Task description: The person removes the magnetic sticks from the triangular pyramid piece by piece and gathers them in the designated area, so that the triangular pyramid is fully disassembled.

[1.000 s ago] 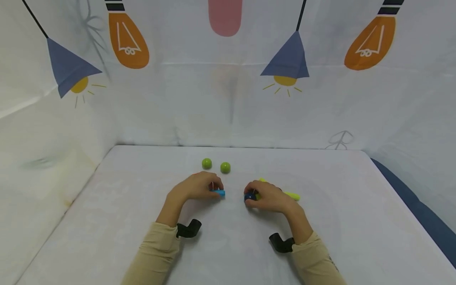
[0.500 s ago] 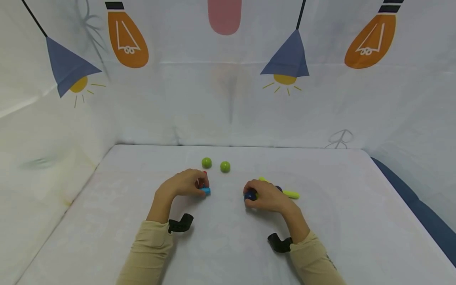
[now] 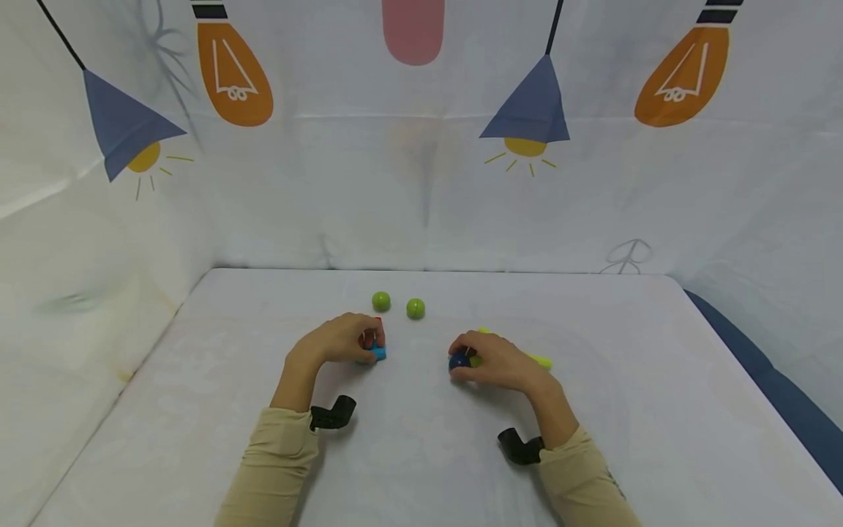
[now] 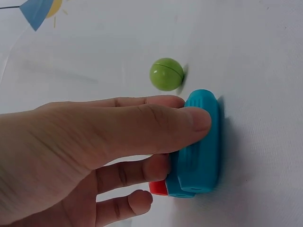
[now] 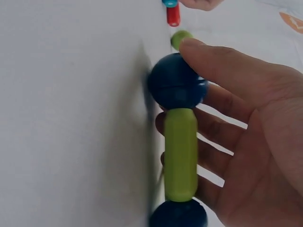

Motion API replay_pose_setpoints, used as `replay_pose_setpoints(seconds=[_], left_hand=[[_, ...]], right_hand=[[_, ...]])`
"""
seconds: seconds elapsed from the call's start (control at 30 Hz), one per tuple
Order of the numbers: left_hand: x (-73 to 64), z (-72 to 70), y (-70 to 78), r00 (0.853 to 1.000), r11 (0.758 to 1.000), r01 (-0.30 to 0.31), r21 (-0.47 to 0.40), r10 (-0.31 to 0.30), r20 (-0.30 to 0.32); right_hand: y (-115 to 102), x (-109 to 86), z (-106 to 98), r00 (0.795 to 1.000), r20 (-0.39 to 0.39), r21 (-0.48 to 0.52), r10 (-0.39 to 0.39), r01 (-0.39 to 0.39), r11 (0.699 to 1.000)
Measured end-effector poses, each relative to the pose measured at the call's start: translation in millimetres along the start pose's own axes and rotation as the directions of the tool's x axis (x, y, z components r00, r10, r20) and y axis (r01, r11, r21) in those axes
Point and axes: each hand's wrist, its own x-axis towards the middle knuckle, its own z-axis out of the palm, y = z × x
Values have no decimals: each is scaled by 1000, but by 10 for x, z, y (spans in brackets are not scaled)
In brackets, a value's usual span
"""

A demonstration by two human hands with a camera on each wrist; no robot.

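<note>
My left hand (image 3: 339, 338) pinches a blue rod (image 4: 201, 146) between thumb and fingers, low over the white table. In the left wrist view a second blue rod (image 4: 179, 184) and a red rod (image 4: 158, 187) lie right behind it. My right hand (image 3: 497, 362) holds a dark blue ball (image 5: 174, 82) with thumb and fingers. That ball is joined to the end of a yellow-green rod (image 5: 181, 156), which has another dark blue ball (image 5: 180, 215) at its other end. More yellow-green rod (image 3: 543, 361) shows past the right hand, partly hidden by it.
Two green balls, one on the left (image 3: 381, 301) and one on the right (image 3: 416, 308), lie on the table beyond the hands. A white curtain printed with lamps stands behind the table's far edge. Black wrist mounts, left (image 3: 334, 413) and right (image 3: 520, 446), stick out from the sleeves.
My left hand has moved left with the blue rod, to beside the red rod, and the blue rod has turned slightly. The right hand has stayed nearly still on the dark blue ball.
</note>
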Motion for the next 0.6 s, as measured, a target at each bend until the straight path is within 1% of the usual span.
replay_pose_setpoints(seconds=[0.1,0.2,0.33,0.43,0.5,0.6], left_hand=[[0,-1,1,1000,1000,-8,-2,8,-10],[9,9,25,999,1000,-18,18,18,-35],[72,68,132,995,997,-56,59,61,-75],[157,169,268,989,991,-104,80,112,-99],[225,261,365,982,986,-143,86,152,-108],[324,415,509,979,982,-167,84,175,-104]], right_hand=[[4,-26,-51,1000,6,30,-1,1,1000],[9,-71,-128,1000,-1,62,9,-9,998],[30,-134,-224,1000,-26,74,17,-15,997],[57,-156,-253,1000,-28,62,8,-6,998],[78,-155,-252,1000,-12,49,0,1,999],[118,-139,-220,1000,10,11,-8,8,1000]])
